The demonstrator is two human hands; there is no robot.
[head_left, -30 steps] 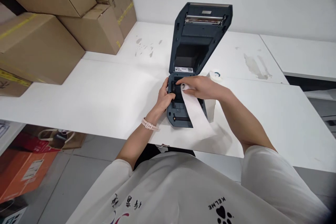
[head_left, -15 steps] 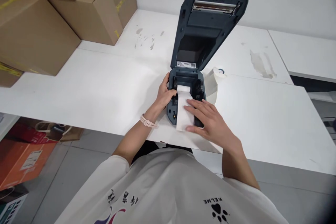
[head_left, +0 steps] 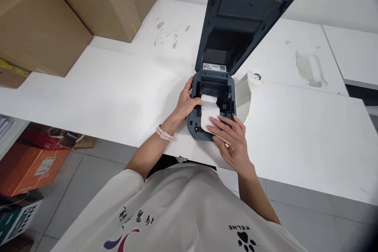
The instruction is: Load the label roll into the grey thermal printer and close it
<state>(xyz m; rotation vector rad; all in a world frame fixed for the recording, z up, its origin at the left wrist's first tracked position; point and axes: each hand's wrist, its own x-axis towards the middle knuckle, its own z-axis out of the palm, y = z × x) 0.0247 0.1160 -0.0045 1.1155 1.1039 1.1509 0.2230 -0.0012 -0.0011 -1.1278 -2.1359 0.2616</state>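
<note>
A dark grey label printer stands on the white table with its lid raised. Inside it sits a small white roll of label paper, its loose end drawn toward the front. My left hand grips the printer's left side, fingers outside and thumb over the rim beside the roll. My right hand is at the front right corner, fingers bent over the paper strip and thumb below, with the paper's end between them. The end of the strip is partly hidden under these fingers.
Behind the printer's right side lies a loose strip of label paper with a curled roll end. Cardboard boxes are stacked at the back left. An orange box stands on the floor at lower left, below the table edge.
My right hand has shifted from lying spread over the strip to curling round its front end, and the strip no longer hangs past the printer's front. My left hand stays on the printer.
</note>
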